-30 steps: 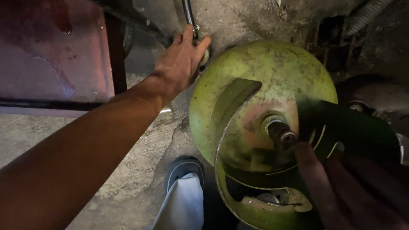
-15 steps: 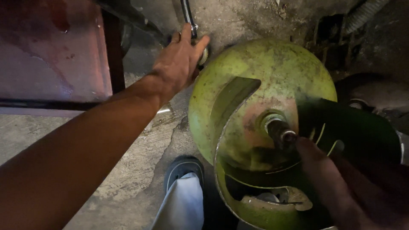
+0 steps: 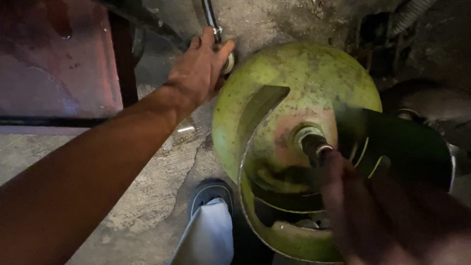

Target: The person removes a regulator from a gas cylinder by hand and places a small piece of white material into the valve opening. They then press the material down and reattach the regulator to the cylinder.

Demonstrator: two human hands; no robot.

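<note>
Left hand (image 3: pixel 198 68) grips a pipe fitting (image 3: pixel 226 63); right hand (image 3: pixel 373 216), blurred, grip unclear, fingers the cylinder (image 3: pixel 304 78) valve (image 3: pixel 309 140). Fumbling could leak gas.

Cracked concrete floor (image 3: pixel 162 206), dark red cabinet (image 3: pixel 54 64), shoe (image 3: pixel 210 192)

Rough utility corner: cracked concrete floor (image 3: pixel 147 196), green gas cylinder (image 3: pixel 299 88).
</note>
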